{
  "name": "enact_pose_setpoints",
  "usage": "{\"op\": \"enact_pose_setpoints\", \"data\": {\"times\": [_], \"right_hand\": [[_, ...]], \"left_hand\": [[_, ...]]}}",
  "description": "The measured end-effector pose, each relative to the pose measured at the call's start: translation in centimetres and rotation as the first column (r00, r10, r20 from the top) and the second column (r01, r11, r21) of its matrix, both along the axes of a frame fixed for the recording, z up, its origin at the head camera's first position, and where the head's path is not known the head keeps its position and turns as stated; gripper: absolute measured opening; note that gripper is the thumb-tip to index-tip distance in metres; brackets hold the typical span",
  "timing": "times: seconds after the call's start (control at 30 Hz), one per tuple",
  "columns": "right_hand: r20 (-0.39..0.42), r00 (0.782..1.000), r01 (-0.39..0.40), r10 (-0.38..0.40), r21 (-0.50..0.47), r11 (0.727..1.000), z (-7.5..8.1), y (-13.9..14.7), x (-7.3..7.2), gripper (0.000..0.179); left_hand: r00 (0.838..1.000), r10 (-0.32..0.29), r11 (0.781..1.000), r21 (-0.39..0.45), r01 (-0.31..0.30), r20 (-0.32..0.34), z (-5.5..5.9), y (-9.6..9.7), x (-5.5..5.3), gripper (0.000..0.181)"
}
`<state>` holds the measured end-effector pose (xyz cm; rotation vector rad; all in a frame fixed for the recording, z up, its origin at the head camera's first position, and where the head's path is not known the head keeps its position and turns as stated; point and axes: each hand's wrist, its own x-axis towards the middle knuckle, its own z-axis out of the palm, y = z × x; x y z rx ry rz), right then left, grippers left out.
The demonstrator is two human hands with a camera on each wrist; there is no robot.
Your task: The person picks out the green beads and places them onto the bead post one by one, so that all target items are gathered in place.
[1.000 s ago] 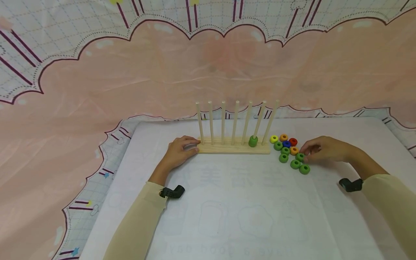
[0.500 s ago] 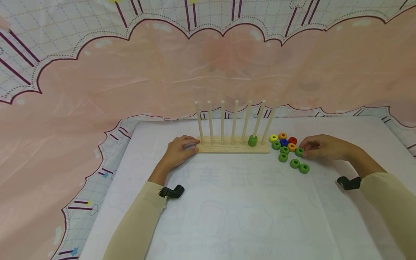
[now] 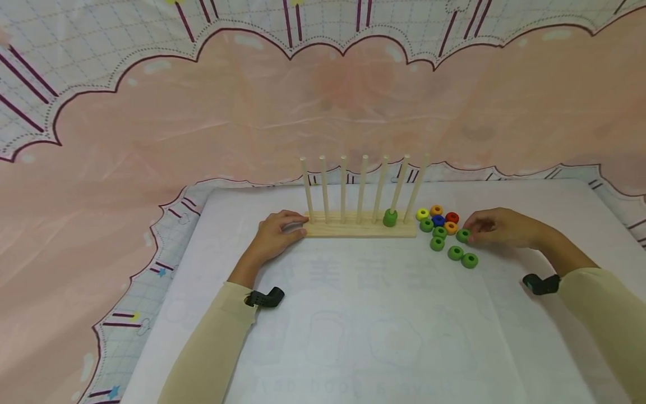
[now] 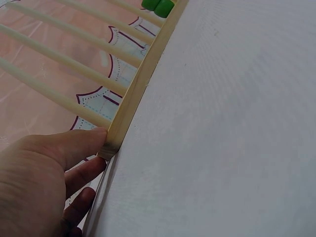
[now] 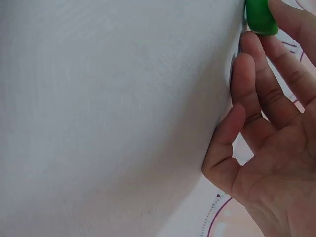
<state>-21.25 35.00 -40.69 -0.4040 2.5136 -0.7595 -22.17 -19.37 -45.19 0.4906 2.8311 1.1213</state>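
Reaching in from the near side in the head view, both forearms are slanted toward the middle of the table [image 3: 353, 314]; the left end of the pegged wooden base [image 3: 360, 230] is pinched by the left hand [image 3: 276, 235], while a green bead [image 3: 462, 235], just right of the loose beads [image 3: 437, 243], is pinched by the right hand [image 3: 504, 229]. In the left wrist view, the thumb [image 4: 79, 148] is pressed to the base's corner. In the right wrist view, the bead is held between thumb and index finger, the other fingers being bent.
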Motion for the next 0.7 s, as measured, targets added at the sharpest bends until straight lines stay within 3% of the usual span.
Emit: {"op": "enact_pose_setpoints", "data": {"times": [0.3, 0.7], "right_hand": [[-0.098, 0.995, 0.011, -0.009, 0.027, 1.0, 0.6, -0.2, 0.2, 0.034], [-0.158, 0.987, -0.022, 0.023, 0.007, 1.0, 1.5, -0.8, -0.3, 0.031]], "left_hand": [[1.0, -0.006, 1.0, 0.006, 0.006, -0.004, -0.1, -0.1, -0.1, 0.037], [1.0, -0.01, 1.0, 0.007, 0.01, -0.021, -0.2, 0.0, -0.2, 0.036]]}}
